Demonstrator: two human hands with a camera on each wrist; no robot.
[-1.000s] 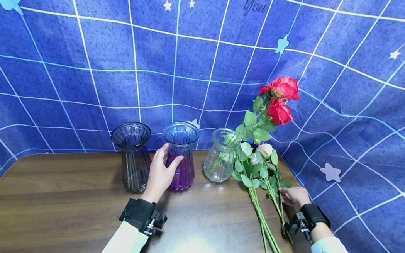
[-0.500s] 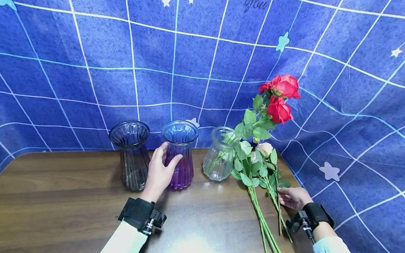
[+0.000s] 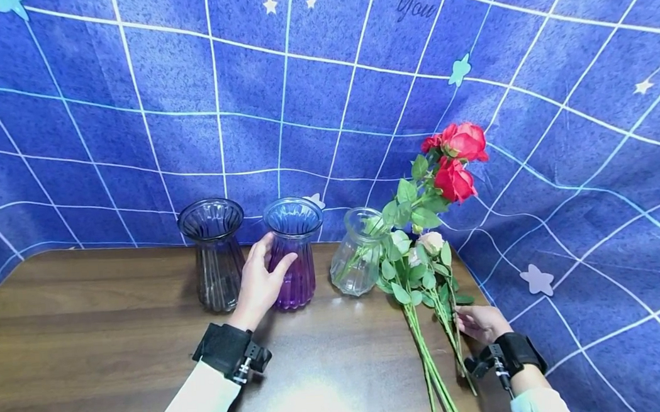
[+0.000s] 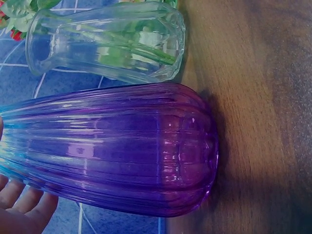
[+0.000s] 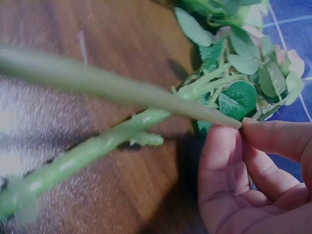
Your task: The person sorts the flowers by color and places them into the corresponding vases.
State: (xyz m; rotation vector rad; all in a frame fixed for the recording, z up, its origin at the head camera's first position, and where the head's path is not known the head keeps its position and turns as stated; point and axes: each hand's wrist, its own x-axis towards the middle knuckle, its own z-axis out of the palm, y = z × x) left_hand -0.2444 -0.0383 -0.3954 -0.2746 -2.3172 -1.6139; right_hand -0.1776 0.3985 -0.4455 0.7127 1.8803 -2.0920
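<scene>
My left hand (image 3: 259, 286) holds a ribbed glass vase (image 3: 300, 277), blue at the rim and purple below, which stands upright on the table. In the left wrist view its purple body (image 4: 107, 151) fills the middle, with fingertips (image 4: 30, 202) at its neck. At the right, my right hand (image 3: 481, 323) pinches a thin flower stem (image 5: 122, 92) between thumb and finger. Below that stem a thicker green stem (image 5: 83, 158) lies on the table. Pale roses (image 3: 431, 244) with green leaves lie just beyond; which bloom belongs to the pinched stem, I cannot tell.
Left of the purple vase stands a dark grey glass vase (image 3: 218, 269). A clear glass vase (image 3: 356, 270) on the right holds red roses (image 3: 456, 179) leaning right. Several green stems (image 3: 424, 351) run towards the table's front. A blue curtain (image 3: 188, 114) hangs behind.
The pinched stem's lower end has swung slightly in the right hand, which has shifted a little. My left hand and the vases keep their places.
</scene>
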